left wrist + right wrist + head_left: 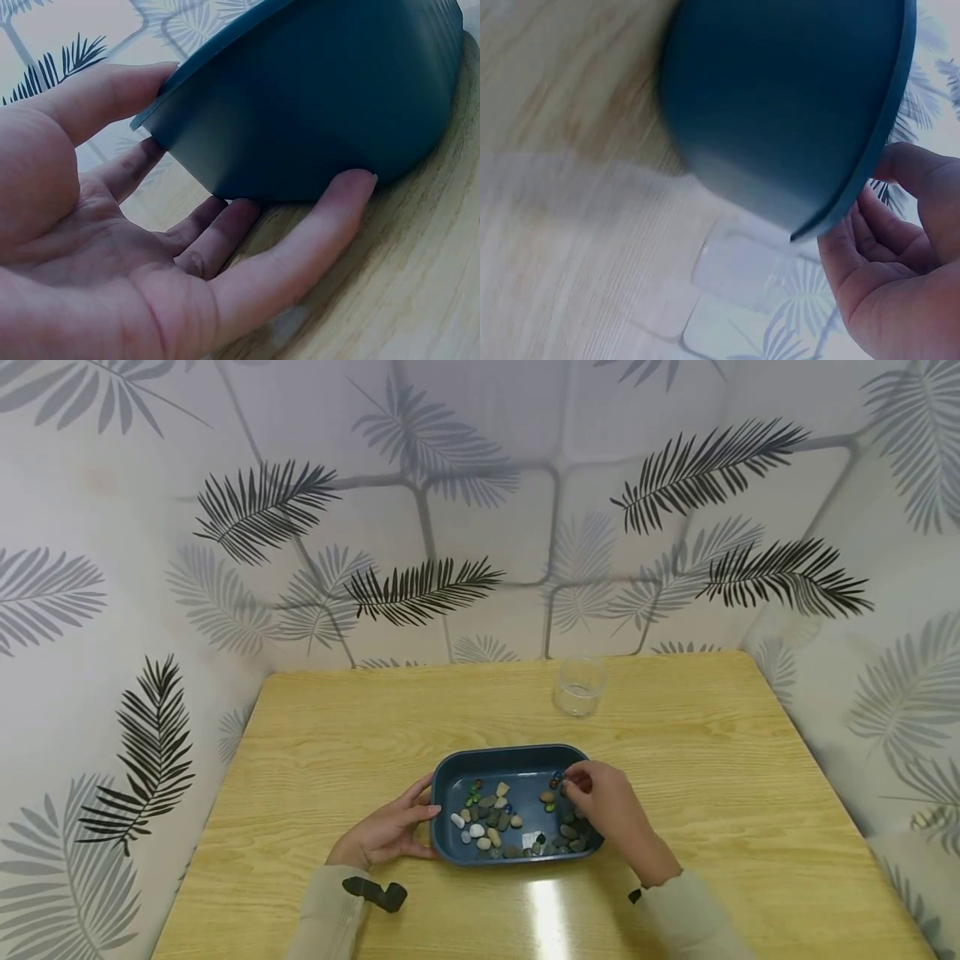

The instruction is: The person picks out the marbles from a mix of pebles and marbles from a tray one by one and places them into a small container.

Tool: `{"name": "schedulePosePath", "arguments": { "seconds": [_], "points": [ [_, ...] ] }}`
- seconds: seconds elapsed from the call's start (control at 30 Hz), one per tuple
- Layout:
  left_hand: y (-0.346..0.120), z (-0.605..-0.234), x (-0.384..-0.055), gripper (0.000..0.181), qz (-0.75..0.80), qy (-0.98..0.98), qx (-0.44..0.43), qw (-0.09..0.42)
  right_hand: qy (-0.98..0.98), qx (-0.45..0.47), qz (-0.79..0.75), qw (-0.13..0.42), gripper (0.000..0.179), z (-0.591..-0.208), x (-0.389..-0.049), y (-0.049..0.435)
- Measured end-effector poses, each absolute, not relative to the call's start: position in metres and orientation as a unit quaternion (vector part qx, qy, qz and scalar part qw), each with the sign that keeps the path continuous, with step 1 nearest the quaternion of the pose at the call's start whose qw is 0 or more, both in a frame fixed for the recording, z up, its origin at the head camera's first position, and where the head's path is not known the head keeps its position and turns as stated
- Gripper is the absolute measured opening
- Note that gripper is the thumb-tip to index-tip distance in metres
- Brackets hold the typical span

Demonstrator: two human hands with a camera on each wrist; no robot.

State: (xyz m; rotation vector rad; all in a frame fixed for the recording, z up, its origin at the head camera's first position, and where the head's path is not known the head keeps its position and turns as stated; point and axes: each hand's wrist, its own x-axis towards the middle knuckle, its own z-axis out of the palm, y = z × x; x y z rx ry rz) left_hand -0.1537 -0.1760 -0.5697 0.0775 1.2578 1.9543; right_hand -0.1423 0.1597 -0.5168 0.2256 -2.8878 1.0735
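Note:
A dark blue plastic tub (517, 756) sits on the table with small stones inside. My left hand (393, 827) holds its left end. In the left wrist view the thumb lies at the rim and the spread fingers touch the tub's wall (300, 105) and base. My right hand (611, 802) reaches over the right end, fingertips down inside the back right corner, beside small blue and reddish marbles (555, 781). In the right wrist view the rim (885, 135) hides these fingertips; I cannot tell whether they pinch anything. Pale and grey stones (491, 814) lie left, darker stones (570, 835) right.
Behind the tub, toward the table's back edge, stands a clear glass cup (580, 689). The wooden table (337, 718) meets leaf-patterned walls (480, 527) at its back and sides. A bright reflection shows on the table in front of the tub.

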Motion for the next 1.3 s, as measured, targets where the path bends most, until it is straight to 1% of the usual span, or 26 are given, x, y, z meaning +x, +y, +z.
{"name": "schedulePosePath", "arguments": {
  "seconds": [0.33,0.77,0.93,1.3],
  "points": [
    [-0.177,-0.573,-0.153,0.059,0.772,0.498,0.027,0.394,-0.928,0.060,0.363,0.057,0.015,-0.513,-0.156,0.178],
    [-0.178,-0.578,-0.153,0.059,0.774,0.498,0.033,0.391,-0.927,0.065,0.356,0.105,0.019,-0.506,-0.188,0.205],
    [-0.178,-0.576,-0.153,0.060,0.775,0.497,0.029,0.389,-0.928,0.072,0.348,0.111,0.020,-0.500,-0.200,0.210],
    [-0.178,-0.579,-0.154,0.058,0.774,0.503,0.032,0.382,-0.931,0.065,0.346,0.100,0.022,-0.493,-0.234,0.212]
  ]
}}
